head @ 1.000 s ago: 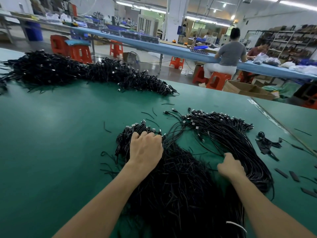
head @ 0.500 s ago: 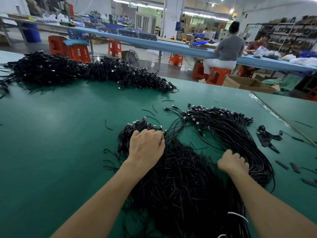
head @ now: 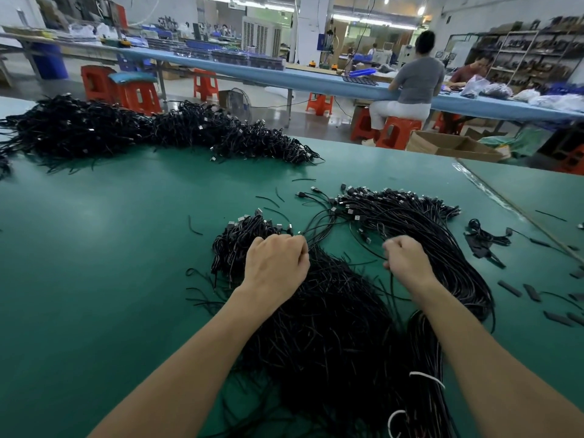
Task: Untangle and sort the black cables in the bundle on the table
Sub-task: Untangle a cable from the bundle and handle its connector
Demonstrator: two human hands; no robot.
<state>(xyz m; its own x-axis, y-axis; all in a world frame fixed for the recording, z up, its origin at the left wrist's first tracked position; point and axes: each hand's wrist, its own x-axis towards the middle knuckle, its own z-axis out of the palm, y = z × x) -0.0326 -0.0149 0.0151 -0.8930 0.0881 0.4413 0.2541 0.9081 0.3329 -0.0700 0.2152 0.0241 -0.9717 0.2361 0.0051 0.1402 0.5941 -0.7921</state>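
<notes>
A big tangled bundle of black cables (head: pixel 331 327) lies in front of me on the green table (head: pixel 104 248). Its left clump (head: pixel 240 235) ends in silver plugs, and a longer strand group (head: pixel 420 222) arcs to the right with plugs at its far end. My left hand (head: pixel 276 263) is curled on top of the left clump, gripping cables beneath the knuckles. My right hand (head: pixel 406 259) is fisted between the two groups, pinching thin cables. White ties (head: pixel 426 379) wrap the cables near my right forearm.
A long heap of black cables (head: pixel 151 131) runs along the table's far left edge. Loose black ties and short sleeves (head: pixel 486 241) are scattered at the right. A seam (head: pixel 493 197) splits the table at right. Beyond are orange stools, a blue bench and seated persons.
My right hand has moved up and left, away from the right strand group toward the centre. My left hand stays on the left clump.
</notes>
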